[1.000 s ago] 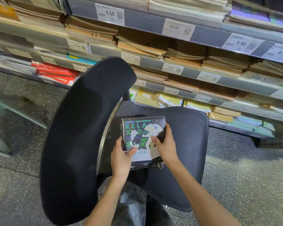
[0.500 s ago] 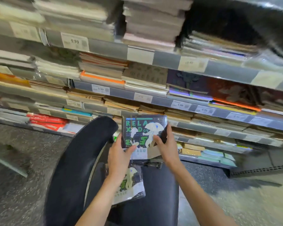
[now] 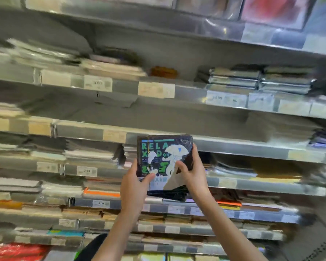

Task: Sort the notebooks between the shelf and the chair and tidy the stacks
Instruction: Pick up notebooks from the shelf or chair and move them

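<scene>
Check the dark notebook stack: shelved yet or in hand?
In hand. Left hand and right hand grip the wrapped notebook stack by its sides, raised before the shelf edges, resting on none.

The notebook (image 3: 164, 157) cover is showing "RELA" in green letters, with "X" and "D" beneath. Shelf price tags (image 3: 226, 100) are blurring; one is seeming to read "10.", the others staying illegible.
</scene>
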`<state>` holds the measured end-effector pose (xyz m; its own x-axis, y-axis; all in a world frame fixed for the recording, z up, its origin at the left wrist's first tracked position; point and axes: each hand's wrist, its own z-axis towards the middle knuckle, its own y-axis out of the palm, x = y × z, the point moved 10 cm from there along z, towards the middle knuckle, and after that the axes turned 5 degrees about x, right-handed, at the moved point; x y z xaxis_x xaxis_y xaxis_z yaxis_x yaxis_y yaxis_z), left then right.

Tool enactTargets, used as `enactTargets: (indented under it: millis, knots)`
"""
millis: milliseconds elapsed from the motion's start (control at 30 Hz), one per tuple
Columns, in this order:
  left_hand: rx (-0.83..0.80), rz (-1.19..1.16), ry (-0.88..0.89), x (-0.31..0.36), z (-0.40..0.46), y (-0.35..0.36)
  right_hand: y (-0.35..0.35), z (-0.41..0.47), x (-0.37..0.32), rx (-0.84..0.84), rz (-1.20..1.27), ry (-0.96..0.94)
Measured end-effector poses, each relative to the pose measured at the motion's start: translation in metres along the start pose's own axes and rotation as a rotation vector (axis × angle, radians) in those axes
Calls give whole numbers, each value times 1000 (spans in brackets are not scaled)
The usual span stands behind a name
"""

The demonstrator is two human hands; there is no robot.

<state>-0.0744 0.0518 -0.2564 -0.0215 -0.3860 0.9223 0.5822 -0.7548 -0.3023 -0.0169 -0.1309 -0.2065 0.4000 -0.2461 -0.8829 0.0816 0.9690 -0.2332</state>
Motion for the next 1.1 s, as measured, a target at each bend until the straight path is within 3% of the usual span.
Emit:
enactTargets:
  millis: [333,600,733,900,1100]
  knots:
    - [64,22,175,145,87,-40,-25,101,-139,153,-102,-255]
    - [95,121,307,210,142,-41,-25,171,-168,168,-185,-327]
    - [91,284,246,217,153,-40,-23,193,-148,163,-331,-190]
    - [-9,456,180,225,167,-35,-23,166,-152,226,-549,-347]
    - [-142,719,207,257,162,-33,-12,72,-130,393,-598,-659]
